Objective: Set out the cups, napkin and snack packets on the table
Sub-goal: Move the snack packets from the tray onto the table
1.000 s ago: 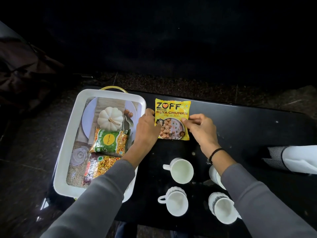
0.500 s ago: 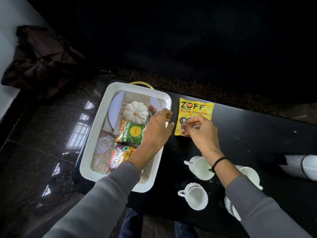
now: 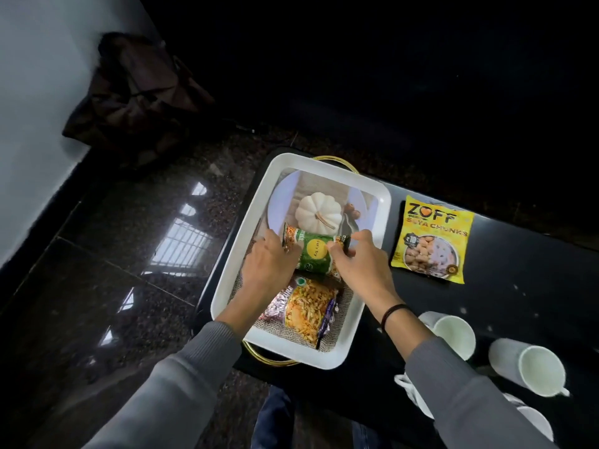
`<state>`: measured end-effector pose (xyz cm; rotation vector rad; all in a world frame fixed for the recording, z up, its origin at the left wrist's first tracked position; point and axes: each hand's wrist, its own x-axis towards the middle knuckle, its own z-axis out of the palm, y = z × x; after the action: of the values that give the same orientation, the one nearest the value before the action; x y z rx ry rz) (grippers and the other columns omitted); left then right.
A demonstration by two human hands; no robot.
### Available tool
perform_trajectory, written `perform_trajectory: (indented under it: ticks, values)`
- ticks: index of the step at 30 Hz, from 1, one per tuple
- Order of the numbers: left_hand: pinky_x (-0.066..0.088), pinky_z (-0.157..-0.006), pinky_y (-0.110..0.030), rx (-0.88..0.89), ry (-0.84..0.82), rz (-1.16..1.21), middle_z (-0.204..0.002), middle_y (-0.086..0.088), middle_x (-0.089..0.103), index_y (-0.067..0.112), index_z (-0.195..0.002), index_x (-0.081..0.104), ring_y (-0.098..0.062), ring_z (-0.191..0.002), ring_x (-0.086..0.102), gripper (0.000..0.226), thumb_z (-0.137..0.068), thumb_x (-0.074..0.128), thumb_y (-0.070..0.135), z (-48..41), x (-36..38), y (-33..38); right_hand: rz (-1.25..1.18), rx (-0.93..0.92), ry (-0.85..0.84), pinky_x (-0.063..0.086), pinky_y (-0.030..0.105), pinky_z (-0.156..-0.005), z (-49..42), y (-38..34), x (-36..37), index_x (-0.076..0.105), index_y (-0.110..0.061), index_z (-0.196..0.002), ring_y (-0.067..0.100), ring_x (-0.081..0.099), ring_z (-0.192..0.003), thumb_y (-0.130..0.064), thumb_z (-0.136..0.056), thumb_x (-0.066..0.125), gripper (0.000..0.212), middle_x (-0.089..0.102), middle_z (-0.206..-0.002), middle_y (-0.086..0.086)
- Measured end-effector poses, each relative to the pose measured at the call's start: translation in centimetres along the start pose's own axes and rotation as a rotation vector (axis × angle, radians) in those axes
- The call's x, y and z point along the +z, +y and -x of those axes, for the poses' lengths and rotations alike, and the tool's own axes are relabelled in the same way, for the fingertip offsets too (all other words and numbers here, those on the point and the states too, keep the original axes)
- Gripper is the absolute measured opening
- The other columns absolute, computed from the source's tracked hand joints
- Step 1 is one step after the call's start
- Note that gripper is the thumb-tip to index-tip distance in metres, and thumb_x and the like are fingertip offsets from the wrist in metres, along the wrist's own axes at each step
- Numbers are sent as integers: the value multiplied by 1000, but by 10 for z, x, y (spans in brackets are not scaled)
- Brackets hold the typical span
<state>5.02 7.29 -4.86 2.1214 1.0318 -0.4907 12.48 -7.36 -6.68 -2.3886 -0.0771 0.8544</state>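
A green snack packet (image 3: 313, 254) is held over the white tray (image 3: 243, 251). My left hand (image 3: 267, 270) grips its left end and my right hand (image 3: 359, 270) grips its right end. Below it in the tray lies a purple and orange snack packet (image 3: 304, 309). A yellow soya chunks packet (image 3: 432, 239) lies flat on the black table (image 3: 518, 286), right of the tray. White cups (image 3: 453, 333) (image 3: 534, 367) stand on the table at the lower right, some partly hidden by my right sleeve.
A white pumpkin ornament (image 3: 319, 210) and a pale plate (image 3: 280, 202) sit at the tray's far end, over a burlap liner. The tray has gold handles. Dark polished floor lies to the left, with a brown bag (image 3: 136, 92) against the wall.
Both hands left the yellow packet on the table and moved into the tray, where they took hold of the green packet. The camera view swung left.
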Motion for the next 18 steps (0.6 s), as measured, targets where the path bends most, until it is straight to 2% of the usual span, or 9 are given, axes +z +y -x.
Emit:
perform_trajectory:
  ticks: [4, 7, 10, 12, 15, 18]
  values:
    - [56, -90, -47, -59, -81, 237, -117, -10, 65, 6, -130, 54, -27, -101, 65, 67, -91, 62, 59, -12, 3, -7, -98, 17, 3, 47, 31, -70, -6, -2, 0, 43, -27, -139, 20, 62, -90, -59, -90, 61, 61, 62, -101, -2]
    - [55, -78, -31, 19, -54, 398, -111, -1, 67, 11, -124, 63, -16, -93, 67, 63, -84, 71, 59, -18, -1, -5, -221, 17, -21, 56, 36, -83, -9, 0, -3, 42, -36, -140, 19, 68, -97, -68, -80, 65, 71, 64, -113, -2]
    - [63, -82, -39, 91, -85, 709, -106, -2, 74, 23, -118, 66, -23, -93, 75, 43, -81, 83, 39, -22, -8, 0, -355, -14, -73, 54, 35, -89, -10, 0, -10, 40, -47, -140, 16, 67, -103, -72, -74, 71, 77, 64, -121, -2]
    - [64, -79, -34, 175, -89, 845, -99, 0, 78, 26, -113, 67, -17, -89, 77, 39, -79, 87, 25, -23, -12, 4, -379, -52, -143, 52, 33, -91, -11, -2, -16, 45, -54, -135, 8, 64, -108, -73, -69, 74, 74, 62, -127, -8]
    - [57, -70, -16, 356, -43, 825, -97, 11, 79, 24, -112, 71, -3, -86, 74, 46, -71, 92, 21, -23, -20, 12, -376, -89, -222, 49, 27, -94, -14, -2, -27, 58, -51, -120, 5, 59, -116, -67, -62, 82, 64, 61, -130, -18]
    - [60, -77, -22, 469, -89, 827, -103, 5, 79, 24, -112, 74, -10, -96, 75, 47, -69, 94, 24, -20, -23, 18, -408, -145, -260, 48, 18, -87, -17, -1, -41, 65, -44, -118, -1, 60, -114, -47, -63, 92, 62, 69, -122, -17]
